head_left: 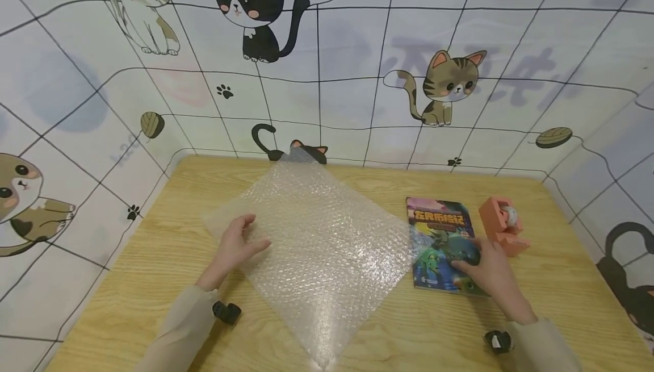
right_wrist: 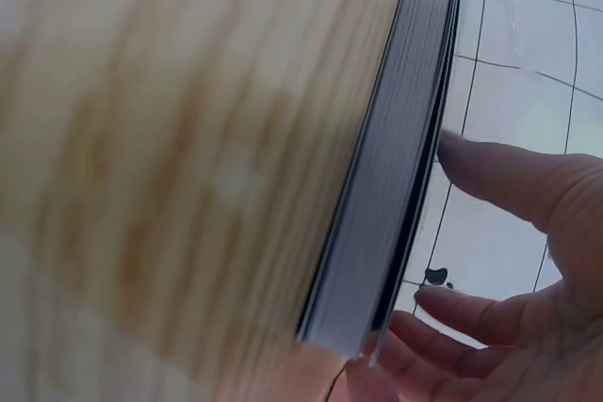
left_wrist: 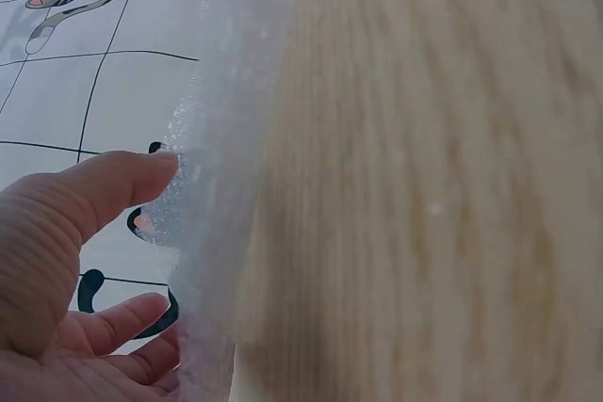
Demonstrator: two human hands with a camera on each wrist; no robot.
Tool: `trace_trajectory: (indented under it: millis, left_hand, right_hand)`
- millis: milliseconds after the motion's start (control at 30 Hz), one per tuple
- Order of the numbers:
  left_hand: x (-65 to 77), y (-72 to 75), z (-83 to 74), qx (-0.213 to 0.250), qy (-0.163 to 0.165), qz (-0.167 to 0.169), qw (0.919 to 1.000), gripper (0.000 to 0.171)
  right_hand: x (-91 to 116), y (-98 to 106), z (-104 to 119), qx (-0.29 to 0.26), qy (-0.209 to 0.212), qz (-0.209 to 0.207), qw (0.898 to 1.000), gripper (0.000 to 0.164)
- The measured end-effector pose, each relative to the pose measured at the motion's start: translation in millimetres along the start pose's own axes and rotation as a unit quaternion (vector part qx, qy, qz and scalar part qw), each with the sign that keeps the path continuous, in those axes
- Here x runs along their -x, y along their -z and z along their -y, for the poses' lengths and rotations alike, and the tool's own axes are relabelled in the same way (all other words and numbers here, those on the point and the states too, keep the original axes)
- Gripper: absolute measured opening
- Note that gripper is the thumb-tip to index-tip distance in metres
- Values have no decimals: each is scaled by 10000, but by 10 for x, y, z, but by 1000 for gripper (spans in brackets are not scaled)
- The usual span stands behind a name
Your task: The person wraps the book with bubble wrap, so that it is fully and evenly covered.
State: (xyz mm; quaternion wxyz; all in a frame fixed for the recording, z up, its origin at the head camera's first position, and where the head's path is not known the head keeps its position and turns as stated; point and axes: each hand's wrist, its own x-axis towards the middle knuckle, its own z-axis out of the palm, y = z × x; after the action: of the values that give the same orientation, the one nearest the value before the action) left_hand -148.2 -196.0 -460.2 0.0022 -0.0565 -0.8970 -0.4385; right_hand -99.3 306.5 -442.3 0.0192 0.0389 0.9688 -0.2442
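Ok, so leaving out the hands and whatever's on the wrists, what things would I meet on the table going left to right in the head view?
Bubble wrap, book, tape dispenser.

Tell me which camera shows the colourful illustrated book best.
The head view: the colourful illustrated book shows most of its front cover, partly behind the right hand. The right wrist view shows mainly pale page edges; the left wrist view, none of it.

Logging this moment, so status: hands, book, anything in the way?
Left hand at bubble wrap. Right hand at book, grip unclear. Wrap corner overlaps book's left edge.
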Motion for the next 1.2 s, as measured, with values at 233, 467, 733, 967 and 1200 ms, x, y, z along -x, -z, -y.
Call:
trace_trajectory:
  millis: [233, 467, 733, 967, 1200]
  left_hand:
    - [13, -12, 9, -230, -90, 37, 9997, 69]
    - [13, -35, 49, -511, -317, 28, 9982, 71]
    - [13, -43, 48, -673, -131, 199, 9975, 71]
    - [6, -44, 49, -666, -60, 231, 9975, 71]
    - [20, -39, 41, -697, -110, 222, 9973, 71]
  right_hand:
    - [-31, 49, -48, -56, -383, 450, 9982, 98]
    - [-128, 66, -124, -482, -538, 674, 9951, 61]
    - [-175, 74, -211, -641, -988, 967, 9883, 52]
    - [-186, 137, -176, -539, -1355, 1085, 9833, 82]
    - [-184, 156, -155, -499, -1340, 1172, 9828, 102]
